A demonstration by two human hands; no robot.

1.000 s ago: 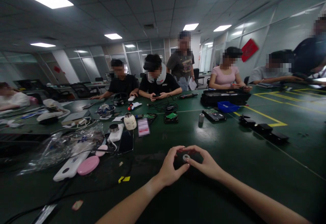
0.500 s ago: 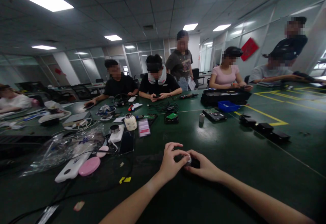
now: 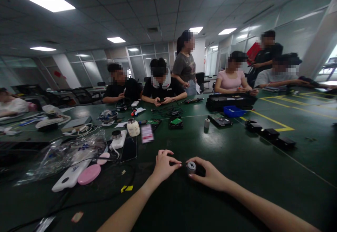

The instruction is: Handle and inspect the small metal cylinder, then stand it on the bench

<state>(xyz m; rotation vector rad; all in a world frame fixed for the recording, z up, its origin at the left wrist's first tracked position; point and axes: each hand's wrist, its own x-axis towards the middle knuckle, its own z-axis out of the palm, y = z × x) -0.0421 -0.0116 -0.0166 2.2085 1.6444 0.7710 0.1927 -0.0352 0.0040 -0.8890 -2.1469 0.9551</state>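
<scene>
Right hand (image 3: 212, 175): thumb and fingers gripping sides of short grey metal cylinder (image 3: 192, 168), holed end up. Left hand (image 3: 163, 165): thumb and index tips nearly meeting, just left of cylinder; cannot tell if pinching something small. Beyond fingers: second grey cylinder (image 3: 206, 123), upright on dark green tabletop (image 3: 237, 154). Left of fingers: round pink disc (image 3: 89, 174).

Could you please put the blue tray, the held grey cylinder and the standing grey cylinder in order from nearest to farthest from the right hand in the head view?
1. Held grey cylinder: within the right hand, on its left side.
2. Standing grey cylinder: ahead, across the table.
3. Blue tray: farther ahead, to the right.
</scene>
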